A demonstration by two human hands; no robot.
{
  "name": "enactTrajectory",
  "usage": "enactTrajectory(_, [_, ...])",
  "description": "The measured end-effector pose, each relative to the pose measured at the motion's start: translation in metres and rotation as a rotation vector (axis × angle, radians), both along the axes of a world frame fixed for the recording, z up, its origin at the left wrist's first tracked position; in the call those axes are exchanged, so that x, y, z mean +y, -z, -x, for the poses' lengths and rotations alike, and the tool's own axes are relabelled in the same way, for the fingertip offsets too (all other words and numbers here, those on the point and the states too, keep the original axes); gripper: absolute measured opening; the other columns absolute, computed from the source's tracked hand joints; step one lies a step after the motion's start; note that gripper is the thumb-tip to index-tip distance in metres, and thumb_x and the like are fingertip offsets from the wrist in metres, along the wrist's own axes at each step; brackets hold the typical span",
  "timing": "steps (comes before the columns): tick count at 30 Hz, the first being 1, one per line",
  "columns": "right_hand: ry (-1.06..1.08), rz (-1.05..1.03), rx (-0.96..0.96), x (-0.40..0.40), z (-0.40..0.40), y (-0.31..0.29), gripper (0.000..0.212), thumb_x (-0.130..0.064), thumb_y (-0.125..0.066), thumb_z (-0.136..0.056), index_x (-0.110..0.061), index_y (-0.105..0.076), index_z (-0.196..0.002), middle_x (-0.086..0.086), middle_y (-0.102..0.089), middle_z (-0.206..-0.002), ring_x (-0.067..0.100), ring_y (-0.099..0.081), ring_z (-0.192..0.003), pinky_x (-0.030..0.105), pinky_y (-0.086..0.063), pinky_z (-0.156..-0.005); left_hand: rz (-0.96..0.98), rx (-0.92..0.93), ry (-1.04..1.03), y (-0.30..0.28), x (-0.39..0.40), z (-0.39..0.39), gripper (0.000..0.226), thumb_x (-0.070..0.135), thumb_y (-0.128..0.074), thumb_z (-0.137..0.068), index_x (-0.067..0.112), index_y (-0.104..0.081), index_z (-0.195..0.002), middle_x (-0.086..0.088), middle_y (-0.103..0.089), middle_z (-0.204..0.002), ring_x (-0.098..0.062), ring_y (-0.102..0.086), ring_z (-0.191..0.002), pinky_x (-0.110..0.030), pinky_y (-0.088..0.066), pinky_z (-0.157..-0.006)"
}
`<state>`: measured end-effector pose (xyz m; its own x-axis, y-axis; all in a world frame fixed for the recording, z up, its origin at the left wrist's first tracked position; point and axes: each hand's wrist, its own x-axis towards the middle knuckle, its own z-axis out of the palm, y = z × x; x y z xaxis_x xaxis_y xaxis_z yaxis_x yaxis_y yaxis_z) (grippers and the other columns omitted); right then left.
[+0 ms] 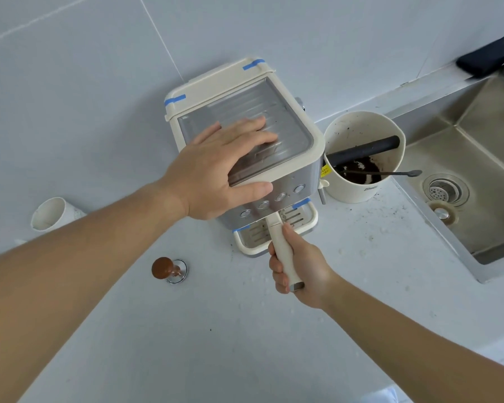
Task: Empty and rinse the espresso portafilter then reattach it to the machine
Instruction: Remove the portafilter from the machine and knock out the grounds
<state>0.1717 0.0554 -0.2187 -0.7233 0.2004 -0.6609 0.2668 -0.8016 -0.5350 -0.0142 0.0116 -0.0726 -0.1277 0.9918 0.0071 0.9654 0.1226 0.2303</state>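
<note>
A cream and steel espresso machine (pixel 291 123) stands on the white counter against the wall. My left hand (pixel 224 167) lies flat on its top, fingers spread, thumb over the front edge. My right hand (pixel 298 266) grips the cream handle of the portafilter (pixel 280 239), which reaches under the machine's front above the drip tray (pixel 306 221). The portafilter's basket end is hidden beneath the machine. To the machine's right stands a cream knock box (pixel 358 193) with a black bar, spent grounds and a spoon inside.
A steel sink (pixel 477 158) with a drain lies at the right, a dark object on its back ledge (pixel 486 59). A wooden-topped tamper (pixel 169 269) stands on the counter left of the portafilter. A white paper cup (pixel 53 213) lies on its side at far left. Coffee specks dot the counter near the sink.
</note>
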Motion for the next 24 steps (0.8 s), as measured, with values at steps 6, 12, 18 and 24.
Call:
enactTrajectory(6, [0.109,0.076,-0.003,-0.026,0.015,-0.003,0.052,-0.055,-0.037,-0.099,-0.011,-0.050,-0.074,0.005,-0.046,-0.053,0.020,-0.039,-0.036,0.021,-0.032,-0.040,-0.005,0.001,-0.013,0.000,0.000,-0.003,0.070,0.067,-0.044,-0.081,0.041,-0.031,-0.145,0.014,-0.023,-0.160,-0.003,-0.016,-0.148,-0.038,-0.007,-0.122])
enactTrajectory(12, [0.350,0.181,0.068,-0.069,0.058,-0.005,0.049,-0.051,-0.034,-0.099,-0.012,-0.046,-0.072,0.007,-0.044,-0.053,0.021,-0.039,-0.039,0.024,-0.032,-0.045,-0.002,-0.025,-0.034,-0.003,0.001,-0.005,0.070,0.067,-0.046,-0.081,0.043,-0.032,-0.145,0.015,-0.023,-0.160,-0.002,-0.016,-0.147,-0.038,-0.008,-0.122])
enactTrajectory(18, [0.438,0.176,0.079,-0.079,0.080,0.005,0.050,-0.049,-0.033,-0.100,-0.011,-0.046,-0.071,0.008,-0.046,-0.052,0.023,-0.042,-0.039,0.025,-0.036,-0.044,-0.011,-0.047,-0.043,-0.003,0.000,-0.004,0.071,0.066,-0.048,-0.080,0.041,-0.035,-0.145,0.014,-0.025,-0.160,-0.003,-0.018,-0.147,-0.038,-0.009,-0.121])
enactTrajectory(24, [0.516,0.204,0.096,-0.087,0.095,0.004,0.052,-0.049,-0.033,-0.099,-0.010,-0.048,-0.069,0.009,-0.047,-0.054,0.024,-0.043,-0.042,0.028,-0.038,-0.047,-0.014,-0.044,-0.032,-0.001,-0.001,-0.003,0.071,0.065,-0.047,-0.081,0.039,-0.035,-0.146,0.013,-0.025,-0.160,-0.004,-0.018,-0.147,-0.038,-0.009,-0.121])
